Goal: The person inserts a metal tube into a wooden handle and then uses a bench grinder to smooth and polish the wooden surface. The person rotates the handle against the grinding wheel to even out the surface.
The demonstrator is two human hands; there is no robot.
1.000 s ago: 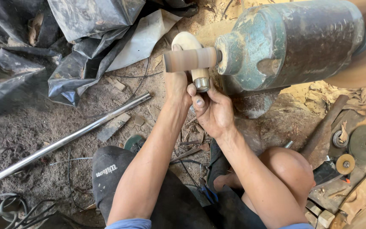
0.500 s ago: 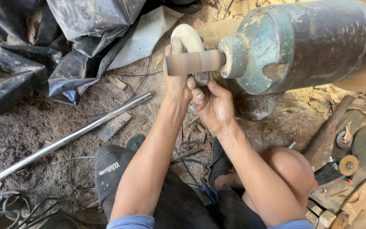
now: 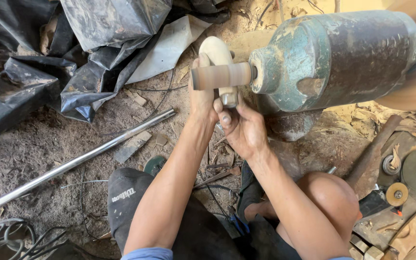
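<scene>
Both hands ours: left hand (image 3: 199,98) wrapped round pale curved wooden piece (image 3: 216,54), right hand (image 3: 240,126) pinching its lower end at 6 o'clock. Piece pressed against brown cylindrical sanding drum (image 3: 220,75). Drum juts from green-grey motor housing (image 3: 333,58) at 3 o'clock. Long shiny steel rod (image 3: 80,159) lies at 8 o'clock on dirt.
</scene>
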